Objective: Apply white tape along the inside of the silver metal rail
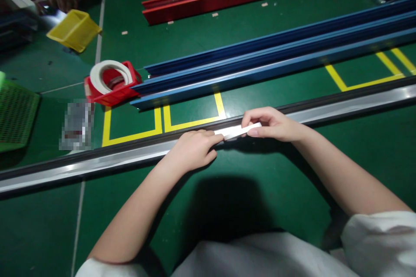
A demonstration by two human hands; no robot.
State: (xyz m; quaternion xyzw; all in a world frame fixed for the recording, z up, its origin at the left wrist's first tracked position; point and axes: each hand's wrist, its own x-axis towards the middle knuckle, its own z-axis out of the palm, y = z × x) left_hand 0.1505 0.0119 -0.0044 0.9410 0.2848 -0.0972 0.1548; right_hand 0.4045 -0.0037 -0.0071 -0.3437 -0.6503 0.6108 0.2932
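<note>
The white strip point(235, 130) is at the middle of the long silver bar point(130, 158); the right hand point(270, 124) pinches one end between thumb and finger; the left hand point(195, 148) rests on the bar by the other end, and I cannot tell if it grips; lining the strip up straight and pressing gently should help stop folds. Blue bars point(260, 61) lie just behind; a tape roll point(96, 81) sits in a red box point(113, 98); nothing seems to block the hands.
</note>
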